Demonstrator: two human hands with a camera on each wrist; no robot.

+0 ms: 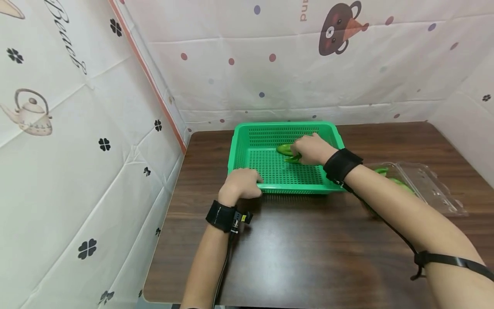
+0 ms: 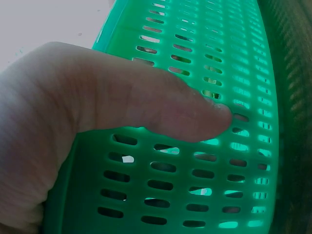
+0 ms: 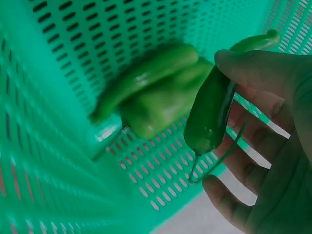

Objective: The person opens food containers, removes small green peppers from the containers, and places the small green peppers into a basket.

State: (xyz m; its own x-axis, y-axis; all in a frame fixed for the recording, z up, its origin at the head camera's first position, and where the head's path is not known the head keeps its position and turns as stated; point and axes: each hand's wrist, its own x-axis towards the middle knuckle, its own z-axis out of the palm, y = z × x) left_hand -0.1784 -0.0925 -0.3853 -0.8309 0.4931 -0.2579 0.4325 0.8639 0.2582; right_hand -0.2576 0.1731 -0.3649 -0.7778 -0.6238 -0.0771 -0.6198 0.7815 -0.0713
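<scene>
The left hand (image 1: 241, 183) grips the near rim of the green basket (image 1: 239, 141) — fingers curled over its edge, thumb (image 2: 195, 114) flat on the outer wall. The right hand (image 1: 312, 149) reaches inside the basket — its fingers (image 3: 243, 168) curl around a green pepper (image 3: 209, 119). Both wrists wear black bands.
</scene>
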